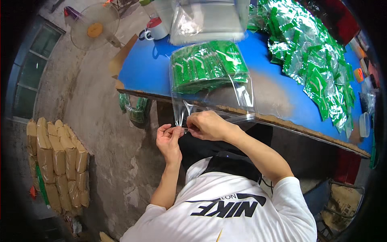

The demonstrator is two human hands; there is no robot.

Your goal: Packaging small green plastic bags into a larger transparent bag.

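A large clear plastic bag [240, 94] lies on the blue table, its open end hanging over the front edge toward me. Inside it sit several green packets [207, 66] packed side by side. My left hand [169, 139] pinches the near edge of the bag just off the table. Beside it, almost touching, my right hand [207, 125] is closed on the same edge with its fingers curled under. The plastic is drawn tight and creased between the bag's contents and my fingers.
A heap of green-and-clear packets [318, 68] covers the table's right side. Behind the bag stands a stack of clear plastic bags [207, 20], with a white mug [155, 29] to its left. A fan [95, 30] and brown wrapped bundles [58, 161] stand on the left. The blue table [141, 78] has a worn edge.
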